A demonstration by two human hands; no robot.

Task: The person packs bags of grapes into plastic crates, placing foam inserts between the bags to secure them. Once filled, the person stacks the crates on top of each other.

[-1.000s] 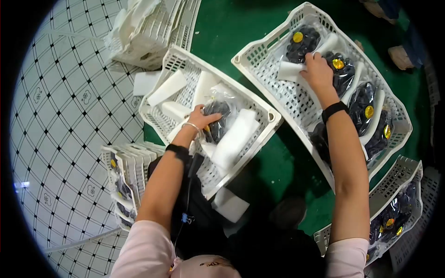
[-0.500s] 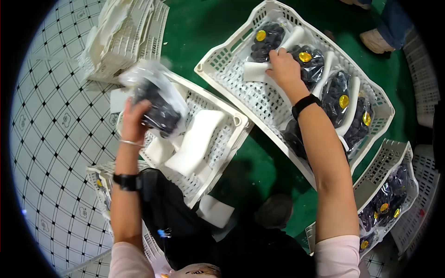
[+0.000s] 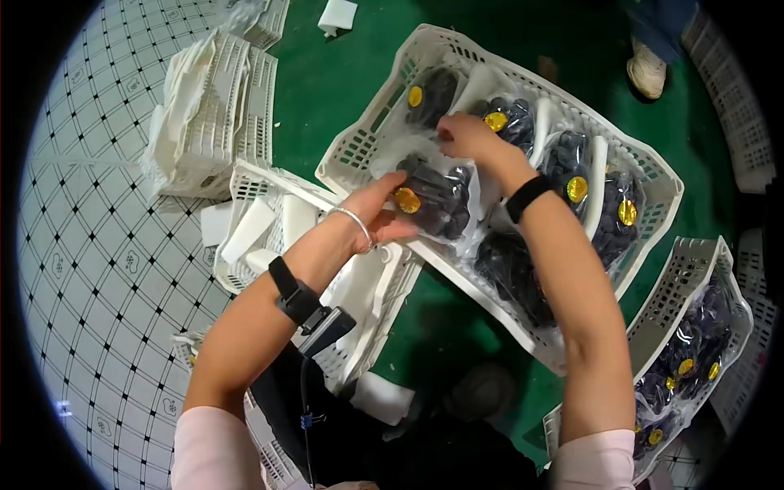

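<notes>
Left hand (image 3: pixel 380 214) grasping bagged dark fruit (image 3: pixel 441 200): thumb on top by the gold sticker (image 3: pixel 406 200), fingers at the near side. Bag sits just right of that hand, over the white crate (image 3: pixel 357 149). Long axis slants from far-left to near-right, pale plastic end far-left, sticker face up. Right hand (image 3: pixel 472 140) is just beyond the bag, fingers curled; can't tell if it's gripping anything. More bagged fruit (image 3: pixel 569 167) right of both hands.
</notes>
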